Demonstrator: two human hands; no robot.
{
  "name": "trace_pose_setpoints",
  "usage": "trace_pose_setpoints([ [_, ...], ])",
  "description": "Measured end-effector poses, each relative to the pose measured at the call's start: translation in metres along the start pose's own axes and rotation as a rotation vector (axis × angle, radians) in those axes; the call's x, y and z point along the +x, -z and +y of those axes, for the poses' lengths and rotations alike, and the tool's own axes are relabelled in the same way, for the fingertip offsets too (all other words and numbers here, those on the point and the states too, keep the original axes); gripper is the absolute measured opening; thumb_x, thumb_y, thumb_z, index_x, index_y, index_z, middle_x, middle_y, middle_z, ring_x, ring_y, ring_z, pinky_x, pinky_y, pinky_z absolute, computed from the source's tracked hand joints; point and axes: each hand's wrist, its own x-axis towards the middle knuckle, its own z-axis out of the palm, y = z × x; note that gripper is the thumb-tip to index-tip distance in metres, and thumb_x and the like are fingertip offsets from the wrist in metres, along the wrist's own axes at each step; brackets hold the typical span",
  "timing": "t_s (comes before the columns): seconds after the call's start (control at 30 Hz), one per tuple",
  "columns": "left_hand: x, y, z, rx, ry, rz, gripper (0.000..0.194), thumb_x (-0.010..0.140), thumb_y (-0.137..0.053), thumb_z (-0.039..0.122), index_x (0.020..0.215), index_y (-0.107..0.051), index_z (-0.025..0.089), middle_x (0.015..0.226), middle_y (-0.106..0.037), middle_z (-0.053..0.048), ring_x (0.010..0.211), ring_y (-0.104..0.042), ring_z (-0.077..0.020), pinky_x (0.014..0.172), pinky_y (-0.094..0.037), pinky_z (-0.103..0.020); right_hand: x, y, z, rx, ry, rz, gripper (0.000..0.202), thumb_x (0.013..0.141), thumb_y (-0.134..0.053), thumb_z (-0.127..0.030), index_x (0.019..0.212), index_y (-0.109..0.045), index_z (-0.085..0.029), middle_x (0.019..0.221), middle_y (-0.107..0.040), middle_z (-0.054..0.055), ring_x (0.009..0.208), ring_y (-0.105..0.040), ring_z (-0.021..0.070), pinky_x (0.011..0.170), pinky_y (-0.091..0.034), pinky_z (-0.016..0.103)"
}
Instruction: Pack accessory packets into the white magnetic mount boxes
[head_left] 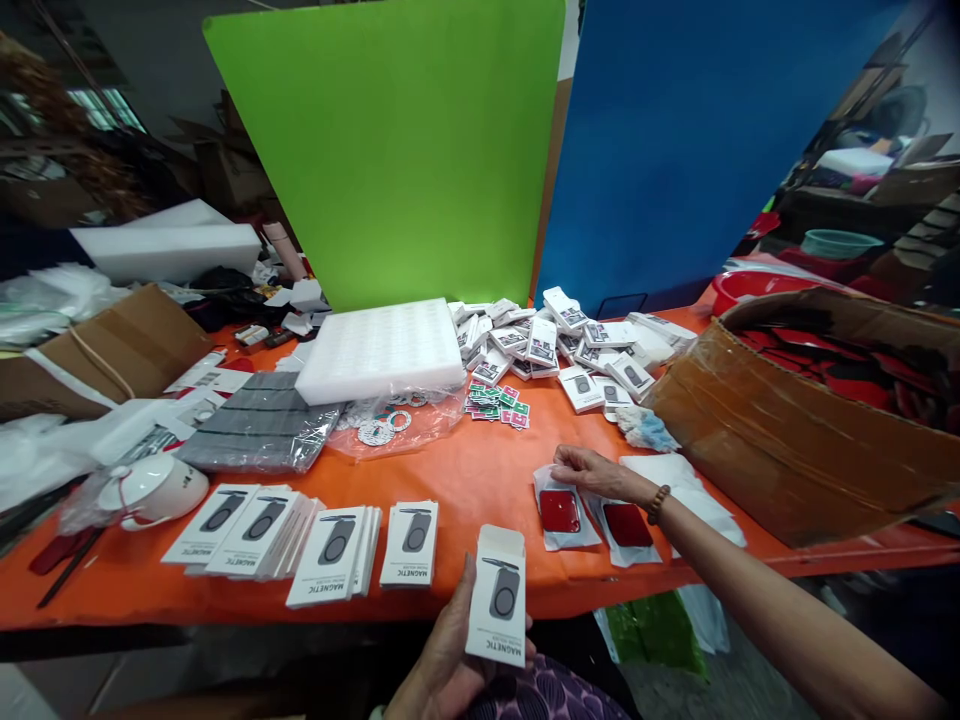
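Low in front of my body, my left hand is closed around a white phone holder box printed "MAGNETIC". The box's top flap stands up. My right hand has its fingers closed at the upper edge of a translucent pouch with a dark red square item inside. A second pouch, also holding a red square, lies just to its right under my wrist. Left of the held box, similar boxes lie in overlapping stacks along the table's front edge.
A pile of small white boxes lies at the back, near green and pink cards. White foam sits left of it. On the right stands a cardboard carton of red pieces. A white lidded mug is at left.
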Motion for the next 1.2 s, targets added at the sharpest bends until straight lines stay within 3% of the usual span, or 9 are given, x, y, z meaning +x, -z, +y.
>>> trace_pose_setpoints([
  [0.2, 0.004, 0.004, -0.003, -0.025, 0.026, -0.003, 0.063, 0.08, -0.047, 0.07, 0.086, -0.062, 0.01, 0.067, -0.069, -0.011, 0.054, -0.065, -0.0214, 0.057, -0.049, -0.033, -0.003, -0.004, -0.004, 0.198, -0.057, -0.104, 0.037, 0.068, -0.07, -0.033, 0.1, -0.058, -0.018, 0.077, -0.056, -0.002, 0.064, -0.048, 0.0126, 0.057, -0.039, 0.024],
  [0.37, 0.005, 0.0, -0.003, -0.006, 0.071, -0.007, 0.066, 0.079, -0.044, 0.073, 0.089, -0.061, 0.01, 0.067, -0.069, -0.012, 0.053, -0.066, -0.0234, 0.055, -0.05, -0.035, -0.015, -0.007, -0.031, 0.531, -0.1, -0.02, 0.037, 0.067, -0.073, -0.035, 0.096, -0.058, -0.018, 0.073, -0.058, -0.003, 0.06, -0.05, 0.0113, 0.056, -0.04, 0.024],
  [0.53, 0.006, -0.004, -0.006, 0.03, 0.07, -0.026, 0.072, 0.077, -0.042, 0.076, 0.089, -0.062, 0.008, 0.069, -0.07, -0.014, 0.054, -0.066, -0.0226, 0.056, -0.051, -0.033, -0.033, -0.022, -0.078, 0.456, 0.016, 0.042, 0.031, 0.073, -0.07, -0.031, 0.098, -0.061, -0.017, 0.084, -0.063, 0.001, 0.071, -0.056, 0.0145, 0.063, -0.044, 0.026],
  [0.67, 0.004, -0.003, -0.012, 0.075, 0.031, -0.077, 0.072, 0.079, -0.042, 0.074, 0.098, -0.062, 0.007, 0.071, -0.07, -0.014, 0.057, -0.067, -0.0229, 0.056, -0.052, -0.034, -0.039, -0.033, -0.097, 0.272, 0.076, 0.057, 0.025, 0.077, -0.066, -0.024, 0.101, -0.063, -0.019, 0.09, -0.066, 0.002, 0.079, -0.059, 0.0175, 0.069, -0.046, 0.027],
  [0.77, 0.003, 0.0, -0.016, 0.095, 0.025, -0.135, 0.074, 0.08, -0.04, 0.073, 0.103, -0.062, 0.006, 0.073, -0.071, -0.015, 0.057, -0.067, -0.0228, 0.056, -0.052, -0.034, -0.04, -0.038, -0.097, 0.192, 0.07, 0.046, 0.022, 0.078, -0.063, -0.021, 0.1, -0.063, -0.02, 0.086, -0.066, 0.001, 0.077, -0.059, 0.0173, 0.066, -0.045, 0.026],
  [0.93, 0.005, 0.0, -0.019, 0.079, -0.022, -0.121, 0.076, 0.08, -0.035, 0.076, 0.096, -0.063, 0.007, 0.071, -0.07, -0.013, 0.057, -0.067, -0.0215, 0.056, -0.052, -0.032, -0.037, -0.054, -0.089, 0.197, 0.059, 0.084, 0.02, 0.077, -0.063, -0.021, 0.097, -0.063, -0.021, 0.083, -0.065, 0.0, 0.073, -0.058, 0.0158, 0.062, -0.043, 0.024],
  [1.03, 0.005, 0.001, -0.02, 0.065, -0.015, -0.148, 0.079, 0.079, -0.033, 0.077, 0.091, -0.064, 0.006, 0.072, -0.07, -0.014, 0.059, -0.068, -0.0214, 0.059, -0.052, -0.032, -0.035, -0.063, -0.086, 0.257, 0.041, 0.138, 0.018, 0.077, -0.064, -0.022, 0.094, -0.061, -0.02, 0.08, -0.064, -0.001, 0.068, -0.056, 0.0144, 0.058, -0.041, 0.023],
  [1.2, 0.003, 0.004, -0.021, 0.096, -0.028, -0.141, 0.081, 0.075, -0.037, 0.08, 0.09, -0.065, 0.006, 0.072, -0.07, -0.014, 0.056, -0.067, -0.0202, 0.055, -0.05, -0.029, -0.035, -0.067, -0.08, 0.42, 0.016, 0.079, 0.014, 0.077, -0.066, -0.026, 0.086, -0.057, -0.019, 0.071, -0.058, -0.003, 0.06, -0.052, 0.0119, 0.054, -0.041, 0.022],
])
